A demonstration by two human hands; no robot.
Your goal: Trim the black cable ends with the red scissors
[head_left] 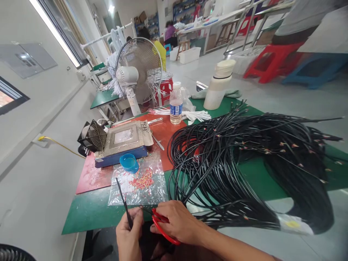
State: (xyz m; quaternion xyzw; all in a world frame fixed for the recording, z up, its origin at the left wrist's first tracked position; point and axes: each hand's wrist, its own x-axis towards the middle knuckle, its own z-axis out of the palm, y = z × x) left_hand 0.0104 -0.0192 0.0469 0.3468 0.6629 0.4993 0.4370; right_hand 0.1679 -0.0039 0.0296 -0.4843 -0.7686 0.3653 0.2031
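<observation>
My left hand is closed, with slim black tweezers standing up out of it and pointing away from me. Beside its thumb and index fingertips a tiny reddish wire end shows; the rest is hidden. My right hand is shut on red-handled scissors, whose dark blades point left toward my left fingertips. Ahead of my hands, a clear plastic bag lies flat under red and yellow wire scraps and a small blue cup. A large heap of black cables lies to the right of my hands.
Behind the bag stands a blue-sided solder pot with a small black fan on its left. A clear bottle, white wires and a cream container stand or lie farther back. A large fan stands beyond the table.
</observation>
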